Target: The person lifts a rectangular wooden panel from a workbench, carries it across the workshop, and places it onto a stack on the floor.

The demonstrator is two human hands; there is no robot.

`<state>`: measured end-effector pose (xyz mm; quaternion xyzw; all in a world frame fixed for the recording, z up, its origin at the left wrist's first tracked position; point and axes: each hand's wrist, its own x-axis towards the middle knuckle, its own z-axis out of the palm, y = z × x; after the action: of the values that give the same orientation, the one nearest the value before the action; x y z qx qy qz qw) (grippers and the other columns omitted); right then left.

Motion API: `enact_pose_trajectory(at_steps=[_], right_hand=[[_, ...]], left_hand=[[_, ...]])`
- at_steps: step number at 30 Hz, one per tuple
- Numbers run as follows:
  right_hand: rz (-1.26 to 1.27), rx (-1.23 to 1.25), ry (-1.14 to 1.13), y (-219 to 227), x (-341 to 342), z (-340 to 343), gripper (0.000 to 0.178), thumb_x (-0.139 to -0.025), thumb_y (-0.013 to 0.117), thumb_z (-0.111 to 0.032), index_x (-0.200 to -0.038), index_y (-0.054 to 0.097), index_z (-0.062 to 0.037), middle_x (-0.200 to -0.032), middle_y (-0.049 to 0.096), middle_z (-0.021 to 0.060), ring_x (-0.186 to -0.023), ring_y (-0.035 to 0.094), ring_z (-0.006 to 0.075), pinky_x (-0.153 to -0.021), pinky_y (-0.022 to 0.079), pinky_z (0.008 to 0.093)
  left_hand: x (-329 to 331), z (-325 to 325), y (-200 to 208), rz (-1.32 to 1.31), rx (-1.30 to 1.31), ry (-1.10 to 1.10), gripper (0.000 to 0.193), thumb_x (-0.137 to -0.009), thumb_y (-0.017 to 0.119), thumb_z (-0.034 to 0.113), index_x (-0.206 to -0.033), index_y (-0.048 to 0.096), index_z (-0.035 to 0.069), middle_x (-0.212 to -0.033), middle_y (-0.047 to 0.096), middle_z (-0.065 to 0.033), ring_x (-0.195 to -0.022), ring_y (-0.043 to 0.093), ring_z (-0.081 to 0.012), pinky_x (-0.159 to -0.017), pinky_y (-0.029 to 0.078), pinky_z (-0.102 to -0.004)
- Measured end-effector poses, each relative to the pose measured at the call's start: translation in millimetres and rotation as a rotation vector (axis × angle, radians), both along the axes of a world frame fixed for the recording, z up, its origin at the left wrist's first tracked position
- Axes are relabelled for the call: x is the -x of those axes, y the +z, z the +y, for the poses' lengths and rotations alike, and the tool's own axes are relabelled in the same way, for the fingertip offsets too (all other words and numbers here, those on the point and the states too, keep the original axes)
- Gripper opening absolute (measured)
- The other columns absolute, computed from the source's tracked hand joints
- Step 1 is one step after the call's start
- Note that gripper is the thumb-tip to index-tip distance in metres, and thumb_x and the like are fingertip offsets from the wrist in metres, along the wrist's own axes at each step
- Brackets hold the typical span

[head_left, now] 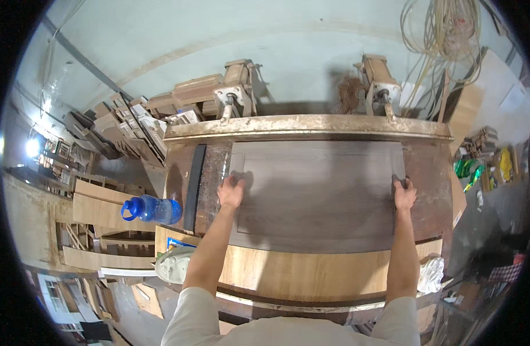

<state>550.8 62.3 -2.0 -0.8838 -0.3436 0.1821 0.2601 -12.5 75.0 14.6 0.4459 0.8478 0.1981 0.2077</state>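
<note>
A grey wood-grain panel [317,196], framed like a cabinet door, lies flat on the brown worktop [429,190]. My left hand [230,193] grips its left edge, thumb over the top face. On the opposite side my right hand [404,194] has its fingers round the right edge. The panel's far edge sits against or very close to a long worn metal bar [308,126]. Along the near side runs a light wood board [305,274], partly under the panel's front edge or just before it; I cannot tell which.
Two cylinder units, one left [233,86] and one right [380,81], stand behind the bar. Left of the panel are a black strip [194,187], a blue bottle [152,209] and a pale cloth-like item [174,265]. Crumpled plastic [431,274] lies front right. Hoses [441,34] hang on the wall.
</note>
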Motion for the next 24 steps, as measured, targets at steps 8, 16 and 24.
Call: enact_pose_trajectory(at_steps=[8, 16, 24], right_hand=[[0.383, -0.554, -0.036, 52, -22, -29, 0.043, -0.088, 0.064, -0.029, -0.115, 0.061, 0.0044, -0.115, 0.062, 0.0125, -0.110, 0.055, 0.0230, -0.098, 0.039, 0.0322], [0.595, -0.726, -0.115, 140, -13, -206, 0.062, -0.094, 0.050, -0.052, -0.135, 0.050, -0.0054, -0.133, 0.052, 0.0104, -0.124, 0.046, 0.0216, -0.107, 0.028, 0.0431], [1.181, -1.023, -0.192, 184, 41, -408, 0.080, -0.090, 0.039, -0.067, -0.144, 0.039, -0.0080, -0.145, 0.043, 0.0135, -0.132, 0.041, 0.0319, -0.112, 0.028, 0.0457]], left_hand=[[26, -34, 65, -0.554, -0.395, 0.231, 0.060, -0.086, 0.061, 0.042, -0.127, 0.055, 0.000, -0.124, 0.060, -0.0157, -0.115, 0.055, -0.0254, -0.097, 0.042, -0.0337], [55, -205, 167, -1.079, -0.353, 0.251, 0.064, -0.098, 0.040, 0.057, -0.128, 0.054, 0.002, -0.119, 0.060, -0.0100, -0.107, 0.056, -0.0226, -0.093, 0.045, -0.0388], [89, -386, 172, -1.298, -0.031, 0.151, 0.058, -0.099, 0.046, 0.046, -0.138, 0.049, 0.003, -0.112, 0.064, -0.0090, -0.095, 0.064, -0.0178, -0.067, 0.050, -0.0224]])
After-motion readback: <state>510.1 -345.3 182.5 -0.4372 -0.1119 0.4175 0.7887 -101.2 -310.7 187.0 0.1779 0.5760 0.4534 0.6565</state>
